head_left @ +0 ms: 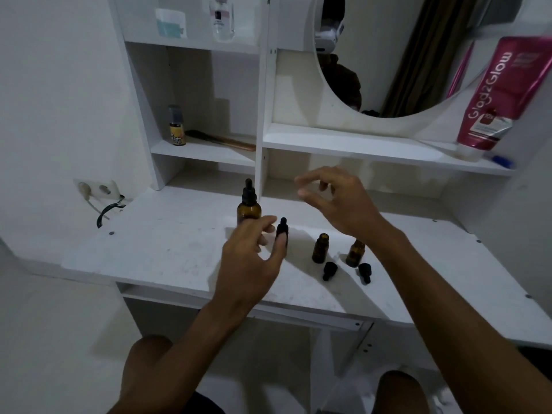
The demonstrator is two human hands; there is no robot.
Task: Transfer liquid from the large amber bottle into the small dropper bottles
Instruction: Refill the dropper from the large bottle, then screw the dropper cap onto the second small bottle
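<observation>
Worktop: white worktop [167, 249] w/ a shelf unit along its far edge; all task bottles stand near the middle.
Large bottle: large amber bottle [249, 209] upright, black dropper cap on, farthest of the group, just in front of the shelf divider; lower part hidden behind left-hand fingers.
Capped small: capped small bottle [282, 230] upright, dropper cap on, just right of & nearer than the large one; body partly hidden by the thumb.
Open small: left open bottle [319, 249] & right open bottle [356, 253], both amber, upright, no caps, side by side right of the capped one, not touching.
Caps: left dropper cap [329, 270] & right dropper cap [365, 272] lie on their sides on the worktop, each just on the near side of an open bottle.
Liquid levels: can't tell.
L hand: left hand [251, 258] over the worktop, fingertips in front of the large bottle, thumb in front of the capped small one; contact w/ either can't be told.
L grip: fingers & thumb spread apart, nothing clasped.
R hand: right hand [337, 201] raised above the worktop, right of the large bottle, above & beyond the open bottles, clear of them.
R grip: fingers loosely bent, apart from thumb, holds nothing; a bit blurred.
Far-left shelf: yellow-label bottle [176, 128] upright, brown comb [221, 140] lying beside it.
Top shelf: clear glass bottle [221, 20], white-teal box [171, 23].
Right shelf: pink tube [495, 94] standing cap-down, leaning.
Behind: round mirror [394, 55].
Left wall: socket [95, 189], black cable [107, 212] below it.
</observation>
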